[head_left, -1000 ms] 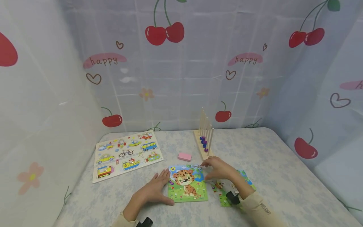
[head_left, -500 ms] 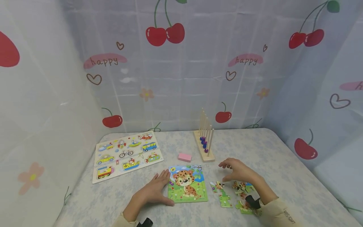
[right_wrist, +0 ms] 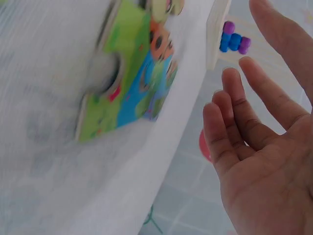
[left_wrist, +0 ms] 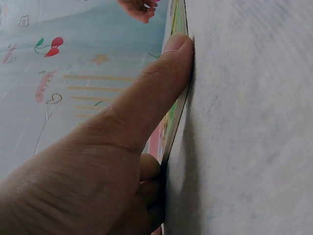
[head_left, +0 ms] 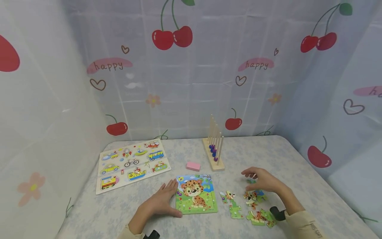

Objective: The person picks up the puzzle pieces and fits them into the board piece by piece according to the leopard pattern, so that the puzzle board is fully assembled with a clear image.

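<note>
Our outstretched left hand (head_left: 162,200) touches, likely steadying, the leopard puzzle (head_left: 197,196) — our relaxed, empty right hand (head_left: 263,181) hovers near jigsaw pieces (head_left: 258,217).

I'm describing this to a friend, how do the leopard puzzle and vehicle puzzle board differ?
The leopard puzzle shows one big animal on green and blue; the vehicle puzzle board shows many vehicles on off-white. The vehicle puzzle board is larger and more askew than the leopard puzzle. Both lie flat.
</note>
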{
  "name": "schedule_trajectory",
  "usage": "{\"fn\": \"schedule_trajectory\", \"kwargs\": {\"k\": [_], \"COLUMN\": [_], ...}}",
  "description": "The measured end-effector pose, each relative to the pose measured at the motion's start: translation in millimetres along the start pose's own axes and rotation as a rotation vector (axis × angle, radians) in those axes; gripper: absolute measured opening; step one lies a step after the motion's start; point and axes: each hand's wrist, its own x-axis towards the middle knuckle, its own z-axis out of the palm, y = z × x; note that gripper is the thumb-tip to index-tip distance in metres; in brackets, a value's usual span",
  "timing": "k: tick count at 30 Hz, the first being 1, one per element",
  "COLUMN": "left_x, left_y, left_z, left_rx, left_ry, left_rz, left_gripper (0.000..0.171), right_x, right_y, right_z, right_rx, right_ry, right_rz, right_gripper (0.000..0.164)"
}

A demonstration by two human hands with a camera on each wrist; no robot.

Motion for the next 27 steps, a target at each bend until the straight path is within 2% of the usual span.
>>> {"fn": "schedule_trajectory", "kwargs": {"k": [7,15,27], "left_x": [0.0,-2.4,-1.9], "left_y": [-0.1,0.8,1.8], "left_z": [0.0,-1.7,-2.3], "left_rx": [0.010,0.005,0.004], "left_ry": [0.000,-0.002,-0.002], "left_rz": [0.001,0.000,0.018], "left_gripper": [0.124,0.123,0.123], "right_x": [-6.9,-11.8,-13.7], "right_y": [20.1,40.2,40.0], "right_z": [-4.9,-4.8,-4.2], "right_rx": [0.039,0.031,0.063], "right_ry": [-0.025,-0.021,-0.023], "right_rz": [0.011,0.021,0.030], "right_gripper": [0.058,0.060,0.059]}}
